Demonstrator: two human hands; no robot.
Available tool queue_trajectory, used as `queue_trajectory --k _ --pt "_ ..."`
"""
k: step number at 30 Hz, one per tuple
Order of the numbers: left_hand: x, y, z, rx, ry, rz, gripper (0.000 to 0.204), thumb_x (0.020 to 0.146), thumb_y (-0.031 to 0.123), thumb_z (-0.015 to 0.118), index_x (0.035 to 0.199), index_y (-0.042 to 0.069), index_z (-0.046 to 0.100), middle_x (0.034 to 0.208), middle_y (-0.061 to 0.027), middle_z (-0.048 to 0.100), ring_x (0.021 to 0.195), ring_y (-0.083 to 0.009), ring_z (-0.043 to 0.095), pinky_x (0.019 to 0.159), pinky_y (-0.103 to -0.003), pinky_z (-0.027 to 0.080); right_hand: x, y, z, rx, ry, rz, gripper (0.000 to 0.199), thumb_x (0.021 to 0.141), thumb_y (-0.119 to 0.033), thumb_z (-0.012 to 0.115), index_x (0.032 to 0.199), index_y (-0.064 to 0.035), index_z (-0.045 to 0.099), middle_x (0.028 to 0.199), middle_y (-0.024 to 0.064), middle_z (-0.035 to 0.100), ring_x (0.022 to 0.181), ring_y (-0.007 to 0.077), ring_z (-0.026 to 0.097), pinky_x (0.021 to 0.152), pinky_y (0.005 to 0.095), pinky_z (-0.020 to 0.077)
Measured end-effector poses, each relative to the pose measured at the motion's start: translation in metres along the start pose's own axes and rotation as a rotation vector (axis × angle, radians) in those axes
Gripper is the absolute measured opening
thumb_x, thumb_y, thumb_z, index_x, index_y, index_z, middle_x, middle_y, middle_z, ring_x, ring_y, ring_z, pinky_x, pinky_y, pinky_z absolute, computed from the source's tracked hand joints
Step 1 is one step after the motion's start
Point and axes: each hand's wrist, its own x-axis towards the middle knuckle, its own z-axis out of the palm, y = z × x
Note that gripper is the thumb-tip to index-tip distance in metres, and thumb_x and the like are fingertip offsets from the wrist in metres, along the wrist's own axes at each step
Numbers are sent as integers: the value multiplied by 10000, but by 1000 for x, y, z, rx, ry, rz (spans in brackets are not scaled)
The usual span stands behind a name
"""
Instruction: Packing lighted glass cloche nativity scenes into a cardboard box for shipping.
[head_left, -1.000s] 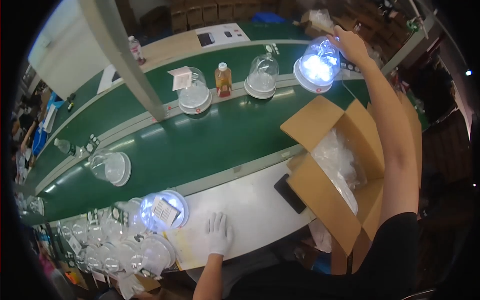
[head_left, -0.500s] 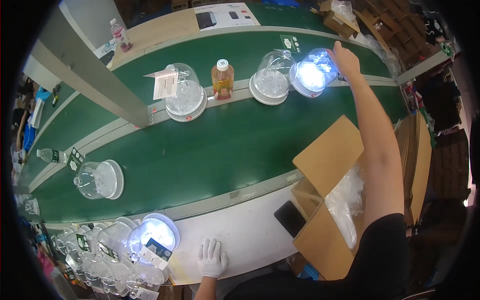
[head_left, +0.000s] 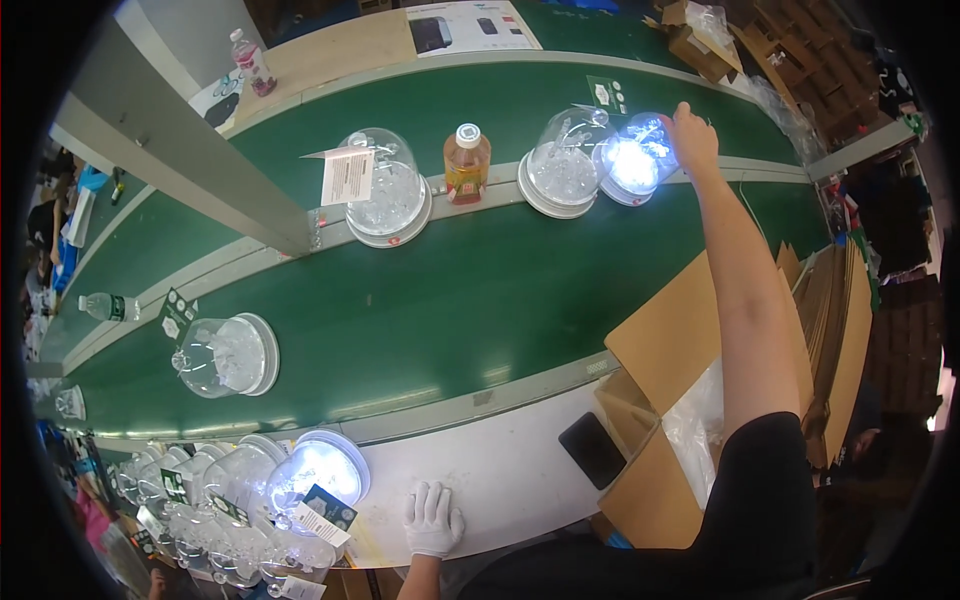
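Observation:
A clear dome with a glowing white light inside (head_left: pixel 634 166) stands at the far right of the rail between two green belts. My bare right hand (head_left: pixel 693 142) reaches out to it, its fingers closed at the dome's right side; the exact grip is partly hidden. Touching or nearly touching that dome on its left is an unlit clear dome on a white base (head_left: pixel 563 175). My left hand (head_left: pixel 433 520), in a white glove, lies flat on the white table (head_left: pixel 510 470) with fingers spread, holding nothing. To its left, a lit dome (head_left: pixel 322 474) lies tilted among several unlit ones (head_left: pixel 235 475).
On the rail stand a tea-coloured bottle (head_left: pixel 467 168) and a tagged dome (head_left: pixel 385 195). Another dome (head_left: pixel 232 357) lies sideways on the near belt (head_left: pixel 430 300). An open cardboard box (head_left: pixel 655 480) and a black phone (head_left: pixel 591 451) are near right. A grey post (head_left: pixel 190 130) rises at left.
The whole view has shifted slightly, so most things sit a little further right. My right hand stays at the lit dome. The left hand remains flat on the table.

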Motion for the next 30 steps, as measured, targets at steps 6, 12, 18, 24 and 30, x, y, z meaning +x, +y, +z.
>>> queue_trajectory --k 6,12,18,24,30 --pt "3 -1 -4 -11 3 -1 464 769 258 659 1202 93 647 1340 -89 568 1310 -310 487 1113 -481 320 5 -1 -1 -4 30 10 395 970 -449 605 1030 -59 582 945 173 715 946 356 683 790 480 509" --pt "0 -3 -6 -60 -5 -11 445 786 243 660 1197 74 642 1349 -118 560 1336 -355 468 1124 -507 326 3 -9 -5 44 0 104 412 948 -479 628 1028 -76 595 972 150 727 989 329 680 791 482 499" --pt "-7 -3 -14 -36 -16 -38 482 815 298 659 1247 86 638 1373 -85 571 1338 -291 493 1131 -471 338 17 10 14 376 -211 112 624 993 -640 403 1186 -54 501 1120 303 662 1077 489 623 896 555 487" --pt "1 -5 -15 -123 -4 8 504 862 303 646 1330 119 625 1423 -66 566 1376 -247 476 1150 -438 349 58 14 -43 213 305 -127 432 1031 -446 517 1187 -49 581 1085 159 690 944 331 682 813 435 522" --pt "-29 -5 -22 -31 51 -68 529 869 324 623 1348 101 607 1456 -71 540 1392 -249 461 1161 -434 335 -112 -310 -256 1115 -200 -939 208 954 -113 648 1147 -43 618 937 95 662 820 173 642 743 306 509"
